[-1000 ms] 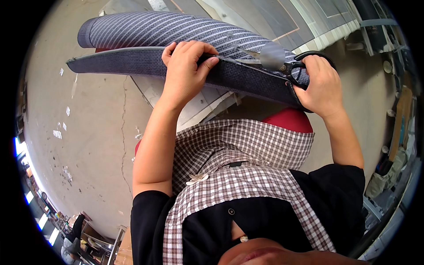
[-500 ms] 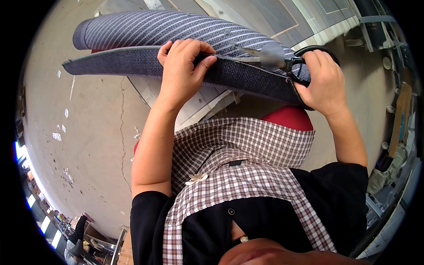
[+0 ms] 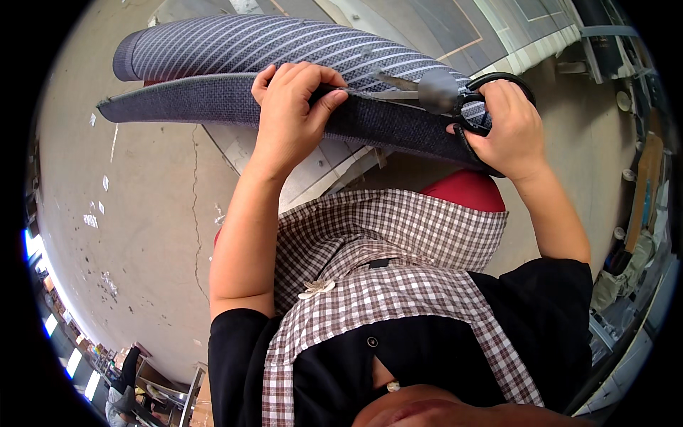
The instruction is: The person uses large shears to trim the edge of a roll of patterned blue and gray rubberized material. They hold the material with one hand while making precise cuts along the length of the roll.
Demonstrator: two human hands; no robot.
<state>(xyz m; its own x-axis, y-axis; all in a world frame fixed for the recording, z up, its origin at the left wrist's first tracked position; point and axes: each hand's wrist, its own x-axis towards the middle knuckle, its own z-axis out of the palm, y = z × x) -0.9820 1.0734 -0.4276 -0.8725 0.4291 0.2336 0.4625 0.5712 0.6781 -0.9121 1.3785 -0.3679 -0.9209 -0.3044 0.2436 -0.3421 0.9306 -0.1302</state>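
My left hand (image 3: 293, 107) grips the near edge of a long dark blue striped fabric piece (image 3: 235, 50) that is curved and held up in front of me. Its thick folded edge (image 3: 192, 107) runs from left to right. My right hand (image 3: 506, 128) is closed through the black handles of a pair of scissors (image 3: 455, 96), whose grey blades lie against the fabric at its right end. Both forearms reach up from a black shirt and a checked apron (image 3: 384, 277).
A grey concrete floor (image 3: 135, 235) with a crack and white scraps spreads to the left. Pale boards (image 3: 334, 164) lie under the fabric. A red seat (image 3: 466, 192) shows below my right wrist. Clutter and shelves (image 3: 640, 235) line the right edge.
The fabric and both hands have shifted slightly left and up in the view. The grips have not changed.
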